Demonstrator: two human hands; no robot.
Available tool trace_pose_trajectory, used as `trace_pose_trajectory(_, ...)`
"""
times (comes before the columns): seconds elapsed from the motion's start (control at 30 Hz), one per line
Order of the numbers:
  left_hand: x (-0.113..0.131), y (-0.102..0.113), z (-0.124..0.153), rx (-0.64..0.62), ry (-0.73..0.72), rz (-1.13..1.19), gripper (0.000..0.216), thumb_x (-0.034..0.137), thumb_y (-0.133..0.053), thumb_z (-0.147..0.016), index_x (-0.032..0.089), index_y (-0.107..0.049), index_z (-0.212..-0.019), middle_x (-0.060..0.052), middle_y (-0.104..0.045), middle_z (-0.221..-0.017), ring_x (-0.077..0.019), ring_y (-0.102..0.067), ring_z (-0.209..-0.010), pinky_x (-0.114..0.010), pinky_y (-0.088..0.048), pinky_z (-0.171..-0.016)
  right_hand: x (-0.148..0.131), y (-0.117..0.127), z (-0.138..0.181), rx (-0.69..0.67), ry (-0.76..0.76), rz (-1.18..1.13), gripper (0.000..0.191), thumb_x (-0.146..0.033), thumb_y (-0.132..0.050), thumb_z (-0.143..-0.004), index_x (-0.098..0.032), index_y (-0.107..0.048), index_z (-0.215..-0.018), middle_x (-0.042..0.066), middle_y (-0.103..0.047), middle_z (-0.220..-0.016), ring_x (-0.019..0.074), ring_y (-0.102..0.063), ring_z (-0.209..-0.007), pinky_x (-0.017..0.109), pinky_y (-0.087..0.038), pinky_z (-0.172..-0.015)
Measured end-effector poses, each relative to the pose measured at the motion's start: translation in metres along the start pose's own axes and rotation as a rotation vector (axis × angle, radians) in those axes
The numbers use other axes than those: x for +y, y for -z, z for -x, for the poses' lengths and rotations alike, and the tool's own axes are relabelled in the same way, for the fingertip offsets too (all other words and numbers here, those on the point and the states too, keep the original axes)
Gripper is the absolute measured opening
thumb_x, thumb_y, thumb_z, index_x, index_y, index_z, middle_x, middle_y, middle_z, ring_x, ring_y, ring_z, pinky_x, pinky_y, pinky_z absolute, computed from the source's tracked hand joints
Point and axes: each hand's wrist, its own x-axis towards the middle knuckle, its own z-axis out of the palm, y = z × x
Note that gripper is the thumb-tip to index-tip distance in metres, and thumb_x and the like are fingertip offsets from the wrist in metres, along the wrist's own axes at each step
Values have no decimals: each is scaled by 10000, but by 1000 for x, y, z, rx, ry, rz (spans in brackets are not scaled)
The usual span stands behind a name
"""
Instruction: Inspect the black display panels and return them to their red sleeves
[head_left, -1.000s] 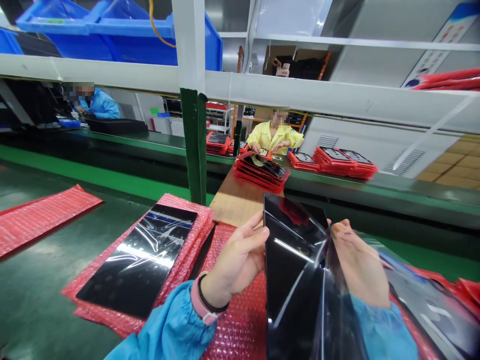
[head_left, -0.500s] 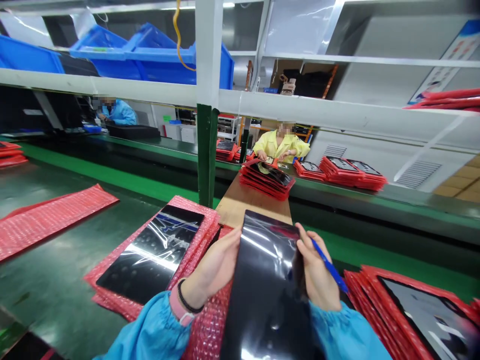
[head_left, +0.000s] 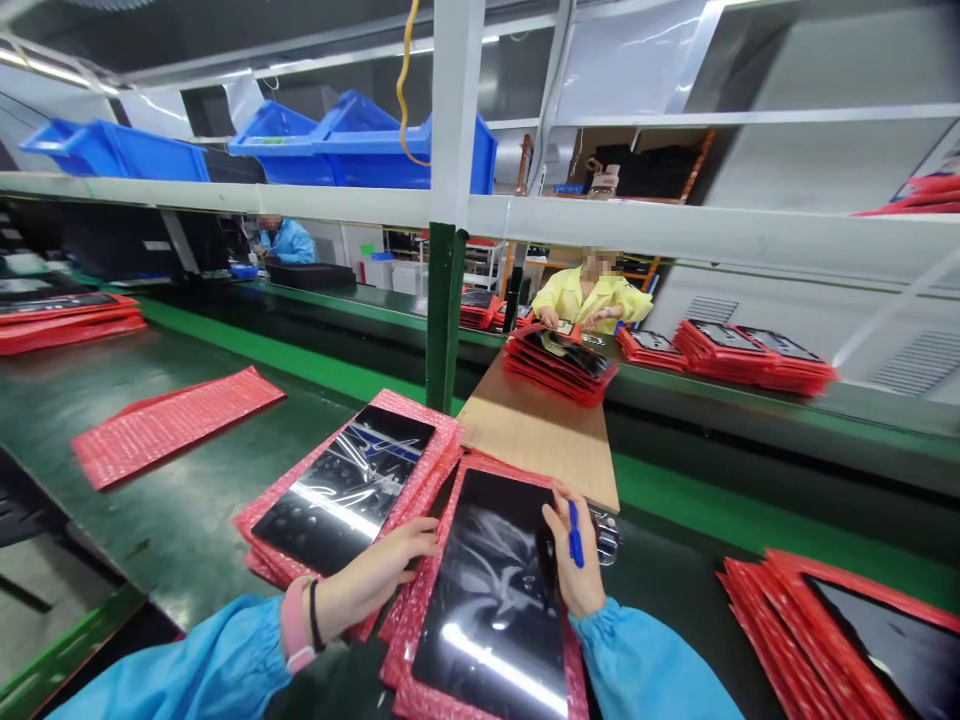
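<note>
A glossy black panel [head_left: 495, 590] lies flat on red bubble wrap [head_left: 420, 620] right in front of me. My left hand [head_left: 379, 570] rests at its left edge, fingers stretched along the panel side. My right hand [head_left: 574, 560] sits on the panel's right edge with a blue pen [head_left: 574, 533] pinched between its fingers. A second black panel [head_left: 352, 490] lies on a stack of red bubble wrap to the left.
A wooden board [head_left: 544, 435] bridges to the far conveyor, carrying a red stack [head_left: 559, 362]. More red stacks lie at right [head_left: 825, 630], far right [head_left: 750, 352] and left [head_left: 176, 420]. A person in yellow [head_left: 592, 295] works opposite. A green post [head_left: 442, 310] stands ahead.
The panel, held up tilted a second ago, has been lowered flat onto the bubble wrap. My hands came down with it, and the view has tipped wider and to the left.
</note>
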Motion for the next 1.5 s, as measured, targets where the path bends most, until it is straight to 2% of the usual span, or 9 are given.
trace_pose_trajectory(0.23,23,-24,-8,43,11,-66,372,160,-652,-542,212,-537,-891,62,-545,-647,-156,-513,-702,-267,-288,-654,4,0,4,-103,48,20,320,-287,-710,-724,-259,-571,-1010,50,-645,-1166,262,-539,-1246,489,-289,-1123)
trace_pose_trajectory(0.47,38,-28,-5,6,89,-88,294,170,-663,-519,226,-494,-753,87,-511,-568,-122,-477,-583,-253,-261,-604,7,4,4,-94,51,-13,271,-292,-678,-746,-252,-555,-984,78,-673,-1177,268,-554,-1241,487,-299,-1115)
trace_pose_trajectory(0.63,42,-28,-9,20,121,-124,165,235,-672,-603,181,-520,-637,16,-586,-593,-118,-515,-586,-248,-321,-613,10,7,3,-79,47,-50,281,-284,-673,-754,-254,-539,-998,80,-690,-1169,268,-543,-1255,495,-290,-1119)
trace_pose_trajectory(0.77,49,-40,-13,-27,54,-132,161,176,-689,-681,146,-605,-815,-15,-650,-735,-126,-591,-678,-237,-396,-627,17,9,1,-65,43,-62,274,-277,-668,-750,-254,-545,-994,88,-678,-1204,274,-546,-1252,503,-282,-1121)
trace_pose_trajectory(0.87,51,-43,-20,27,-8,-168,213,169,-665,-798,151,-601,-1000,-14,-642,-884,-131,-604,-761,-260,-473,-670,21,11,1,-72,42,-71,264,-270,-661,-760,-259,-543,-995,86,-669,-1225,270,-541,-1256,508,-265,-1128)
trace_pose_trajectory(0.93,50,-40,-28,66,10,-200,233,259,-609,-881,150,-594,-1086,-52,-632,-1042,-166,-620,-861,-336,-528,-738,21,11,0,-94,41,-82,270,-261,-664,-765,-263,-541,-1006,81,-666,-1235,265,-531,-1266,507,-242,-1140)
trace_pose_trajectory(1.03,48,-31,-40,81,98,-236,327,330,-580,-905,160,-571,-1185,-91,-605,-1182,-214,-625,-981,-418,-543,-816,19,11,-2,-156,43,-112,293,-241,-678,-766,-276,-541,-1023,58,-665,-1246,241,-513,-1286,480,-212,-1160)
trace_pose_trajectory(1.23,38,-22,-51,113,190,-275,356,333,-582,-903,167,-558,-1217,-99,-591,-1225,-230,-616,-1026,-442,-535,-848,13,7,-7,-308,12,-160,283,-243,-710,-754,-275,-564,-994,48,-693,-1203,242,-524,-1275,487,-229,-1158)
trace_pose_trajectory(1.5,34,-22,-49,102,208,-314,347,333,-582,-904,163,-563,-1206,-97,-597,-1211,-225,-619,-1014,-435,-537,-841,18,9,-8,-313,-7,-186,287,-218,-711,-757,-277,-581,-1006,34,-695,-1192,236,-549,-1243,482,-226,-1158)
